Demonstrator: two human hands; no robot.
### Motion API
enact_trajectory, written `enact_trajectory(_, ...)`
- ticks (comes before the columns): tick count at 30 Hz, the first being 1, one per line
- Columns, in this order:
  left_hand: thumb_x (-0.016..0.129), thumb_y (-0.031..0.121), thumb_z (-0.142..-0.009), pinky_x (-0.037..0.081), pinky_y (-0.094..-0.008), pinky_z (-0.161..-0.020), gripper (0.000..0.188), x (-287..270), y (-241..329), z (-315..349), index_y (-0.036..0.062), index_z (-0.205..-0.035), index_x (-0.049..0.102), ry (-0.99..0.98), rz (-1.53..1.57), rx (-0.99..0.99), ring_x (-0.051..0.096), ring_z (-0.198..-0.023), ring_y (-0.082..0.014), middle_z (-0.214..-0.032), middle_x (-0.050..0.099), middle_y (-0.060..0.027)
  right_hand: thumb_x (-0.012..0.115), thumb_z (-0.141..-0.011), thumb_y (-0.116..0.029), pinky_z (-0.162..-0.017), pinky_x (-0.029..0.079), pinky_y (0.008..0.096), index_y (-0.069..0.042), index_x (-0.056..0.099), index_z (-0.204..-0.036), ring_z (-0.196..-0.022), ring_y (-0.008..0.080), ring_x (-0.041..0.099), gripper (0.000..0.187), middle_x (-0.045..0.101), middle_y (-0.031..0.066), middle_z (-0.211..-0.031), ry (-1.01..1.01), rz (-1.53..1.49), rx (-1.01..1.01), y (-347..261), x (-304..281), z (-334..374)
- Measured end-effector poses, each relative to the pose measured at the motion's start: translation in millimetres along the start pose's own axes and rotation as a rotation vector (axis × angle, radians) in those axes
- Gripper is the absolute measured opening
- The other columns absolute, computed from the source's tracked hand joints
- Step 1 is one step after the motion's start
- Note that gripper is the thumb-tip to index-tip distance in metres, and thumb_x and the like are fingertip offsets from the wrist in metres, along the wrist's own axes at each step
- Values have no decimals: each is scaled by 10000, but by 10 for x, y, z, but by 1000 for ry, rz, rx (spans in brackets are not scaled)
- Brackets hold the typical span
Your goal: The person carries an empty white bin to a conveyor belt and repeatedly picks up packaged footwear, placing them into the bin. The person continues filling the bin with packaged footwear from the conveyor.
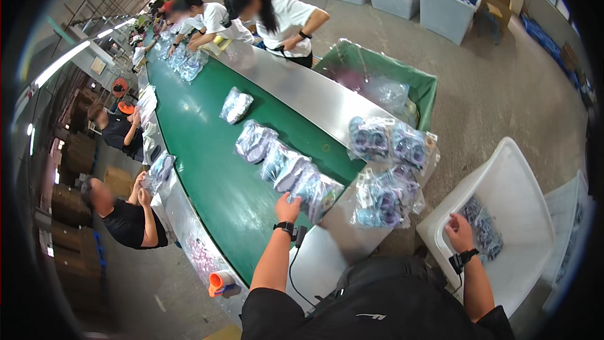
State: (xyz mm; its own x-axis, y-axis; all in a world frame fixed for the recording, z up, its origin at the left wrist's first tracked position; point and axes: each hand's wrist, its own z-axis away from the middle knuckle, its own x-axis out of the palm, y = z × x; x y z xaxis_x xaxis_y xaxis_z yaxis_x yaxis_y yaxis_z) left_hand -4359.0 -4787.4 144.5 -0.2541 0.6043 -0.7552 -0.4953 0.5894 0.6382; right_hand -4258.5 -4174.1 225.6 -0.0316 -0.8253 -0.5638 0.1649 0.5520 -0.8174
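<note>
My left hand [287,208] is at the near end of a row of clear plastic bags on the green conveyor belt. Its fingertips are pinched at the edge of the nearest bag of shoes [314,192]. Farther up the row are another bag of pale lilac shoes [283,168] and a third bag [255,141]. Loosely curled, with thumb and fingers apart, my right hand [460,233] hovers by the white bin [525,214]; nothing shows in it. Bluish-grey shoes [481,230] lie inside that bin.
Bagged shoes [387,195] are piled on the metal ledge at the belt's right. A green-lined bin [409,75] stands beyond. An orange cup [219,281] sits at the left edge. Co-workers line both sides; one [129,214] handles a bag at left.
</note>
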Motion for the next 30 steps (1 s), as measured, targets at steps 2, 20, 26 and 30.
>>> enact_trajectory(2,761,422,-771,455,-433,-1026,683,58,63,-240,-13,-1279,623,-103,20,-52,589,-1205,-383,-1282,621,-258,738,-785,-70,-746,551,331,-16,607,-1220,-848,196,643,457,646,106,-953,-20,-11,-10,-132,98,70)
enact_trajectory(20,873,430,-603,494,-430,-944,895,128,-83,110,-91,-1257,556,-247,44,-170,616,-1084,-334,-1205,610,-264,742,-795,-135,-734,545,340,-34,612,-1206,-847,221,673,443,656,105,-959,-242,184,-84,-748,392,-14)
enact_trajectory(26,855,246,-636,477,-464,-970,811,-455,32,1056,9,-1299,453,241,89,137,534,-1133,-396,-1248,471,-204,744,-815,-130,-754,538,343,-37,605,-1208,-833,225,661,427,646,93,-943,-346,115,-245,-1119,710,-347)
enact_trajectory(30,788,30,-695,496,-384,-923,630,-747,-395,1765,66,-1242,478,301,320,278,488,-1166,-337,-1270,425,-170,749,-821,-166,-783,534,361,-14,602,-1203,-847,245,647,436,649,106,-954,-466,183,-351,-1377,975,-508)
